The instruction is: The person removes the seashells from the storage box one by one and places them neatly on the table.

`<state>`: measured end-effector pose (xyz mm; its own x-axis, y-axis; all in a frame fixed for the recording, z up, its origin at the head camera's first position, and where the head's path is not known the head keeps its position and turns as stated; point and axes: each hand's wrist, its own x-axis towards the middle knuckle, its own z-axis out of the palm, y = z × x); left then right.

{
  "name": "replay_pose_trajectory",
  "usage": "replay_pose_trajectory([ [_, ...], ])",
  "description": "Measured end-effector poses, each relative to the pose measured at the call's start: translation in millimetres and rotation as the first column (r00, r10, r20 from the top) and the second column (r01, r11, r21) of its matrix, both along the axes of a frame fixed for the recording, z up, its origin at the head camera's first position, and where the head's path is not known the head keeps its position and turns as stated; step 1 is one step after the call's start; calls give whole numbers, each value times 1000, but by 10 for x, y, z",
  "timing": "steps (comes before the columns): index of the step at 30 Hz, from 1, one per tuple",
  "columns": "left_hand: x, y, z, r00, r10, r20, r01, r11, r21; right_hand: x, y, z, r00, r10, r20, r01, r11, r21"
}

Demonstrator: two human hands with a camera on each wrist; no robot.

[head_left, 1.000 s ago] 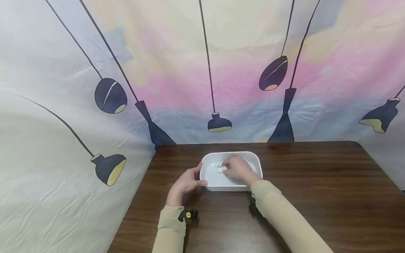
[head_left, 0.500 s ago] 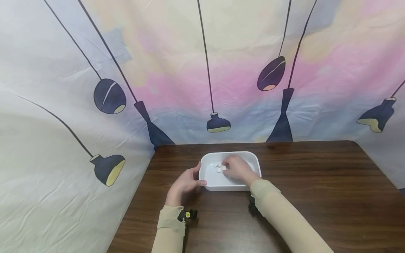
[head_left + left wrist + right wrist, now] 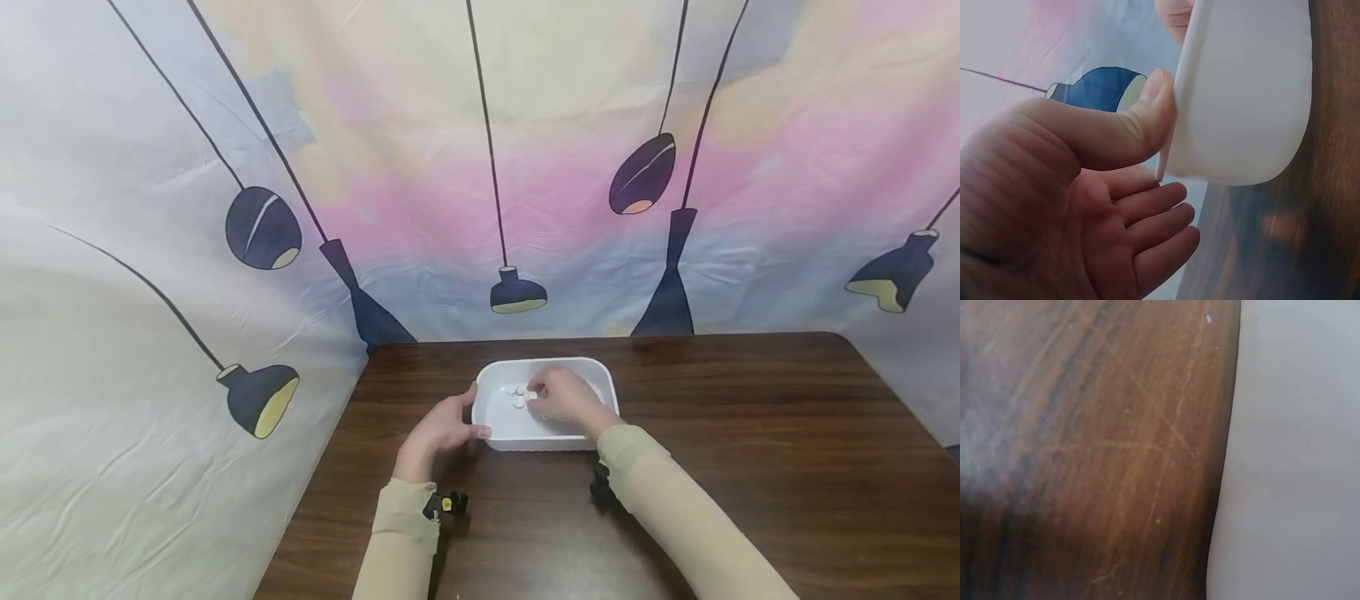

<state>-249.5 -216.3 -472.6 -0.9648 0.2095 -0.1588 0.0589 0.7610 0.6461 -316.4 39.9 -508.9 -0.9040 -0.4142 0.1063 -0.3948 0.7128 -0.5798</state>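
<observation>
A white rectangular tray with rounded corners stands on the table. Several small white round discs lie inside it, left of its middle. My right hand reaches in from the right with curled fingers, pinching one white disc between thumb and index finger beside the others. At the tray's left end, my left hand rests its thumb and index finger against the rim. Up close in the left wrist view, the thumb touches the rim while the other fingers stay extended. My right hand is outside the right wrist view.
The dark brown wooden table extends to both sides of the tray. Behind it hangs a pastel cloth printed with dark lamps. The right wrist view holds scratched wood grain and the tray's pale side.
My right fingers shift very slightly around the disc at their tips. The left hand and the tray keep their places; the head view moves a little.
</observation>
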Motion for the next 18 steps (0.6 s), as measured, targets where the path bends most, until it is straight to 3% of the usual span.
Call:
replay_pose_trajectory([
  [9,-8,79,65,1000,12,11,-11,996,-89,42,110,106,1000,4,21,-4,999,-41],
  [18,-10,108,106,1000,19,16,-17,990,-142,133,403,209,994,40,-100,-53,990,-133],
])
